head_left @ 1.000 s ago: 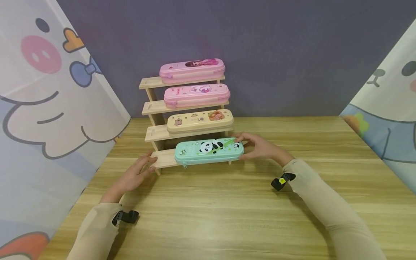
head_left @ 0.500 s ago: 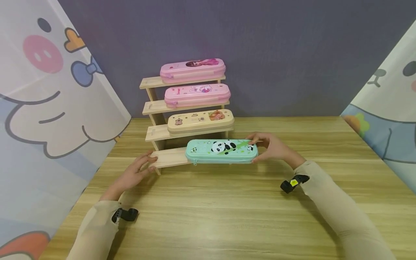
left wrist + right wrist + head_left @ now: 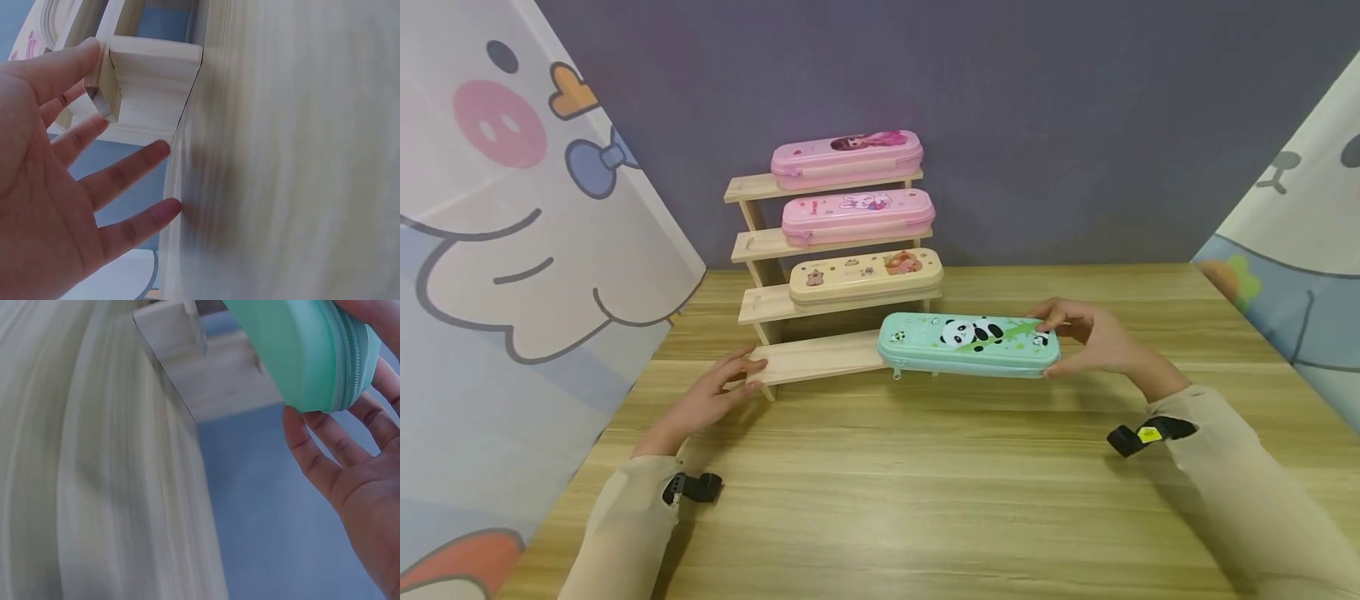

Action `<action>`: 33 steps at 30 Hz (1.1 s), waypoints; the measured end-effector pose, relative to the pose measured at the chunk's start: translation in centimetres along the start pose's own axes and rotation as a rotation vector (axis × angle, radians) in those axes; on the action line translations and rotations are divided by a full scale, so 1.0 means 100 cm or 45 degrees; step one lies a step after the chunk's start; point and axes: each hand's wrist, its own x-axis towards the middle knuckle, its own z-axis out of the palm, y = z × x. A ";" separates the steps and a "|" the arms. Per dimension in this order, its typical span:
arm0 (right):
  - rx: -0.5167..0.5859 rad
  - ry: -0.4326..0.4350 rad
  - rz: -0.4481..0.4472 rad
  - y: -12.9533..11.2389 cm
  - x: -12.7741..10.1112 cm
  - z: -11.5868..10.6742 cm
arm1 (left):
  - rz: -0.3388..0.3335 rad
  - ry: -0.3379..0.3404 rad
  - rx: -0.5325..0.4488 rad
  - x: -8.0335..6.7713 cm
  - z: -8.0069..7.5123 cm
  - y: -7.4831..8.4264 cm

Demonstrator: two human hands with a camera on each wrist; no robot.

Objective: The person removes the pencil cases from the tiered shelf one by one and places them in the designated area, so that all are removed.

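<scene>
My right hand (image 3: 1093, 337) grips the right end of a mint green panda pencil case (image 3: 967, 343), thumb on top and fingers underneath; the same case (image 3: 300, 353) shows against the fingers (image 3: 312, 456) in the right wrist view. Its left end sits just past the right end of the bottom step (image 3: 820, 357) of a wooden stair-shaped rack (image 3: 752, 250). My left hand (image 3: 715, 396) rests with straight fingers on the left end of that step (image 3: 147, 94), thumb on top.
Two pink pencil cases (image 3: 846, 158) (image 3: 857, 217) and a beige one (image 3: 865, 275) lie on the upper three steps. The rack stands on a wooden table (image 3: 925, 483) against a purple wall. Cartoon-printed curtains (image 3: 512, 250) hang at both sides.
My right hand has slid the green case to the right, off the bottom step, over the table. The left hand has stayed on the step's left end.
</scene>
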 end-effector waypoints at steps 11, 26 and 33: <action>-0.050 0.063 0.002 -0.021 -0.040 -0.031 | 0.098 0.027 0.066 0.005 -0.002 0.001; -0.138 0.164 -0.022 -0.026 -0.062 -0.052 | 0.067 0.014 0.063 0.005 -0.002 0.004; -0.282 0.342 0.021 -0.025 -0.057 -0.044 | 0.057 0.017 0.059 0.004 -0.003 0.006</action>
